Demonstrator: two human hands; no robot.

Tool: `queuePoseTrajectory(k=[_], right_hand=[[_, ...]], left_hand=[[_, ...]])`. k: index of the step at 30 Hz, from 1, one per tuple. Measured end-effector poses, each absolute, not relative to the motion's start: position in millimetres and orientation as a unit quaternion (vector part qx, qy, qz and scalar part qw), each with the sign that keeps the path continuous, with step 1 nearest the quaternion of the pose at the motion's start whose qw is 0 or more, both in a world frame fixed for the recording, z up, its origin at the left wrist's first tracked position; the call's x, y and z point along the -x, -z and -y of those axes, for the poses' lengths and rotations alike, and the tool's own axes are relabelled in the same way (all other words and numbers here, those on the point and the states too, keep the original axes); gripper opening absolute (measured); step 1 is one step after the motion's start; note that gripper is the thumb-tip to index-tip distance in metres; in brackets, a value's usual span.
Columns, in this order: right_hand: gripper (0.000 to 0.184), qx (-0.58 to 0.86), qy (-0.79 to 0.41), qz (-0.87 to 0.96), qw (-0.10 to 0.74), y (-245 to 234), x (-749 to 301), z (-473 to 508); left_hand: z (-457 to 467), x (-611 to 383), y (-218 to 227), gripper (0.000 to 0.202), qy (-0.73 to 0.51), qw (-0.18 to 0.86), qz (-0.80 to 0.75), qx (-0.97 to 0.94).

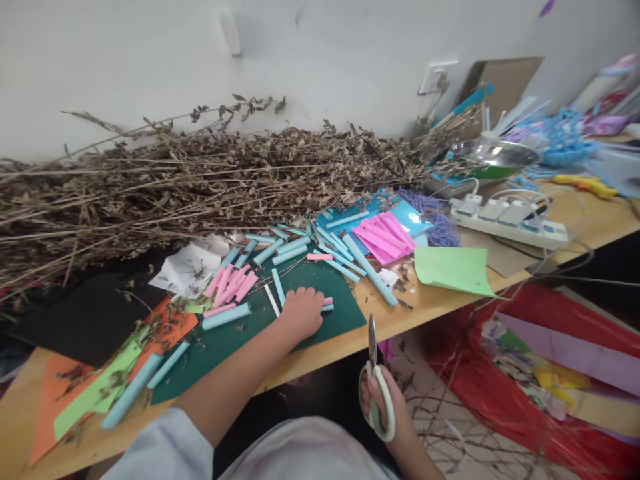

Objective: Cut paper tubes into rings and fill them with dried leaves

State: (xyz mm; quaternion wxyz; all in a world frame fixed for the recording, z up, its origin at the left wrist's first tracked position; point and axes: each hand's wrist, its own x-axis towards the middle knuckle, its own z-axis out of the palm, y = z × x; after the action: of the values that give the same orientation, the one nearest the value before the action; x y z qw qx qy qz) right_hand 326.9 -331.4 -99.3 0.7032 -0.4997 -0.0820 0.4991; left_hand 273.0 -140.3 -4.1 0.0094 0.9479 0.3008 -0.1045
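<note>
My left hand [303, 312] is closed over the dark green cutting mat [345, 313], its fingers curled down on small rolled paper tubes. A pink and a blue end of these paper tubes [328, 305] stick out past the fingers; the rest is hidden under the hand. Around it lie several light blue paper tubes [293, 255] and a cluster of short pink paper tubes [231, 285]. At the table's front edge my right hand [393, 403] grips scissors [373, 353] by their white handles. The blades point up and look closed together.
Dried leafy stalks [225, 173] run along the wall. Pink paper strips [384, 235], a green sheet [453, 268] and a white power strip [510, 223] lie on the right; orange paper [47, 407] and black paper [95, 320] on the left. Below right is a red bag [545, 420] of scraps.
</note>
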Motion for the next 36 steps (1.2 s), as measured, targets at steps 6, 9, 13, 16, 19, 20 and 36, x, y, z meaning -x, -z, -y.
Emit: queuePoseTrajectory(k=[6,9,13,16,19,20,36], right_hand=[[0.033,0.502,-0.489,0.059,0.711,102,-329,335],[0.032,0.504,-0.483,0.053,0.714,102,-332,340],[0.035,0.510,-0.459,0.011,0.727,101,-336,350],[0.036,0.512,-0.438,-0.009,0.739,101,-337,355],[0.036,0.515,-0.441,-0.018,0.735,102,-336,358],[0.036,0.516,-0.442,-0.019,0.734,102,-336,358],[0.030,0.521,-0.490,0.020,0.698,116,-327,347]], left_hand=[[110,-294,4,0.018,0.108,0.021,-0.297,-0.948],[78,-309,-3,0.023,0.076,0.020,-0.246,-0.966],[46,-328,-3,0.020,0.050,0.007,-0.194,-0.980],[41,-336,2,0.017,0.028,-0.008,-0.194,-0.981],[46,-333,3,0.018,-0.007,-0.017,-0.210,-0.978],[47,-329,1,0.018,-0.018,-0.016,-0.217,-0.976],[-14,-111,-33,0.024,-0.053,0.013,-0.530,-0.846]])
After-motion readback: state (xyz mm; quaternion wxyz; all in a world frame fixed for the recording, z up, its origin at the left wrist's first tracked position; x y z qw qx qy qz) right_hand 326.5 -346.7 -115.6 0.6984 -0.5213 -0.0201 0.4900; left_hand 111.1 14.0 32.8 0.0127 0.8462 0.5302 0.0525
